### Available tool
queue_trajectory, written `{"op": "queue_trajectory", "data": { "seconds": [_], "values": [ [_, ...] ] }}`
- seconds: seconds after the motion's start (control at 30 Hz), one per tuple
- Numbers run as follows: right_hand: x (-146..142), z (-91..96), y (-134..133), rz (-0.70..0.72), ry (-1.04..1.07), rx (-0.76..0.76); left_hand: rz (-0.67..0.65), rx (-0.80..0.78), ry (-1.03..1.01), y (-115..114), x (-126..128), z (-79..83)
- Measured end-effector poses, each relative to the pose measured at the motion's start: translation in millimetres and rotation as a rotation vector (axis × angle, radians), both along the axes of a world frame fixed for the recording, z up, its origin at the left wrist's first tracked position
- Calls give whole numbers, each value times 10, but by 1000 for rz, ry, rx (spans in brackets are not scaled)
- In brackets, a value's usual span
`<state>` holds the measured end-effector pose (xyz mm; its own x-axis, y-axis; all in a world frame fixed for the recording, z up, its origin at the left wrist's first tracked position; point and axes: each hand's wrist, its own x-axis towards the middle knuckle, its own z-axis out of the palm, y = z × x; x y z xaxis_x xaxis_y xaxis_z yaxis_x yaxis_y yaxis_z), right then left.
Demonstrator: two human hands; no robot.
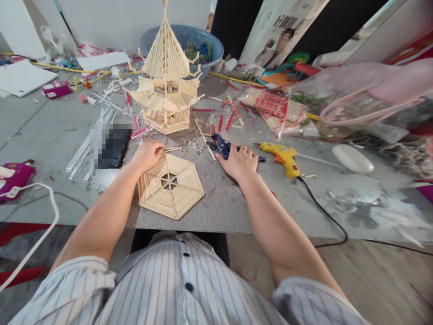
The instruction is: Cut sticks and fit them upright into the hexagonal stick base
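My left hand (149, 155) is closed in a pinch at the upper left edge of a flat hexagonal panel of wooden sticks (184, 180). Short thin wooden sticks (173, 149) poke out from its fingertips. The panel lies on the table with a small spoked opening at its centre. To the right, my right hand (241, 160) rests palm down with fingers apart over blue-handled pliers (221, 145), which it partly hides. A loose thin stick (204, 139) lies beside the pliers' jaws. A yellow glue gun (282, 157) lies just right of this hand.
A tiered stick pagoda (166, 97) stands behind the panel, before a blue basin (216, 45). A black phone (115, 146) and clear glue sticks (79, 149) lie left. Packaged sticks (270, 106) and a white oval object (352, 159) are right. The glue gun's black cord (323, 214) crosses the table's front edge.
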<state>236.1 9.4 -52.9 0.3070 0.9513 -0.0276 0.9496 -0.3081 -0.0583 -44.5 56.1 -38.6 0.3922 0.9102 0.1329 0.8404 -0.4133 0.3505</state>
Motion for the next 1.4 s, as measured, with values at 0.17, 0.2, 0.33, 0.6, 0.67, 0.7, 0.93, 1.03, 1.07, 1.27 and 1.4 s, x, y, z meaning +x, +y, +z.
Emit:
{"op": "queue_trajectory", "data": {
  "seconds": [0.17,0.2,0.33,0.6,0.67,0.7,0.93,1.03,1.07,1.27,1.4],
  "values": [
    [-16,23,-34,138,-10,155,-12,10,-7,4,-12,2],
    [-34,37,-49,201,-16,199,-11,9,-6,6,-15,0],
    [-139,64,-105,392,-39,242,15,28,24,12,-17,-7],
    [-218,17,-65,371,-125,142,103,55,114,57,95,-5],
    [-229,27,-54,381,-128,130,122,45,142,80,125,5],
    [-237,32,-50,386,-129,127,130,33,152,93,139,15],
    [-302,44,-51,356,-142,141,171,-151,284,240,312,178],
    [-317,56,-52,331,-142,111,142,-227,397,318,448,245],
    [-319,62,-52,329,-140,101,122,-249,431,341,492,261],
    [-309,97,-67,329,-126,81,4,-239,475,349,600,296],
    [-312,120,-89,344,-123,70,-20,-147,481,241,572,276]
  ]
}}
